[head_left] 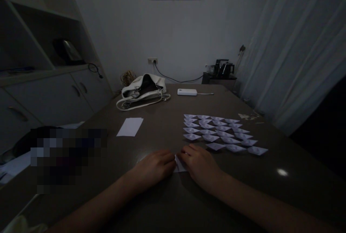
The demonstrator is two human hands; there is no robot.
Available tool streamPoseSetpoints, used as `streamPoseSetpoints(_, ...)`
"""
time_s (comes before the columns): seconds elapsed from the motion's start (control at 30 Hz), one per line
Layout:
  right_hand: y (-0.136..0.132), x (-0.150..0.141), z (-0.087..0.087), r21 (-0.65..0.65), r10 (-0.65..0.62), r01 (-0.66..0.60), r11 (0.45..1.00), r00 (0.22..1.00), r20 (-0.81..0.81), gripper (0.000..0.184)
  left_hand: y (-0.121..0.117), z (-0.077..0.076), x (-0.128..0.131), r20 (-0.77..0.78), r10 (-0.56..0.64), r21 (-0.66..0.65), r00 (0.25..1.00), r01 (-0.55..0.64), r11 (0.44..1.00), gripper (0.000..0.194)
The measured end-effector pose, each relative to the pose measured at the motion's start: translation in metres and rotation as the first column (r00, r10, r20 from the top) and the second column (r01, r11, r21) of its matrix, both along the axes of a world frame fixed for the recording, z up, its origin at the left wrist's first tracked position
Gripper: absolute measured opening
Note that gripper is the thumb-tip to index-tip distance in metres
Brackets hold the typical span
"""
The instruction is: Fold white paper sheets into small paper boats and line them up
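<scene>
Folded paper (178,165) lies between both hands.

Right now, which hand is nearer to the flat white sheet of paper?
Left. The left hand lies just below the flat white sheet; the right hand is farther right, near the folded paper boats.

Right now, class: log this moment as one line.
left hand: on paper piece | right hand: on paper piece | beside: folded paper boats | table

Both hands, the left hand (155,164) and the right hand (200,164), press down on a small white paper (179,166) lying on the dark counter (162,204). Just beyond the right hand lie rows of folded paper boats (223,133); a flat white sheet (130,127), a white handbag (143,90) and a white power bank (187,92) sit farther back.
</scene>
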State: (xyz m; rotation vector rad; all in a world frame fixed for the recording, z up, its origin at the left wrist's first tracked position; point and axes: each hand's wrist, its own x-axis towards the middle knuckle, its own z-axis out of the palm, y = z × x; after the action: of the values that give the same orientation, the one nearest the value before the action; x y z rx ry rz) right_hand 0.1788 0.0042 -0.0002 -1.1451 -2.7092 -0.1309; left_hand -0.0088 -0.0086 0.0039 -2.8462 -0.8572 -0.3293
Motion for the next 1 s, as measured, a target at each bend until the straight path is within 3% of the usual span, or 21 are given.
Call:
streamPoseSetpoints(0.4,-0.0034,0.0002,0.0016,0.007,-0.02,0.02,1.0,1.0,0.004,0.016,0.0021,-0.0001,0.0024,-0.009,-0.042,0.055,0.999,0.042,0.998,0.021)
streamPoseSetpoints(1.0,-0.0061,-0.0014,0.0091,-0.03,-0.036,0.038,0.999,0.999,0.04,0.018,0.0001,0.0061,0.0037,-0.028,-0.022,-0.016,0.999,0.022,1.0,0.021)
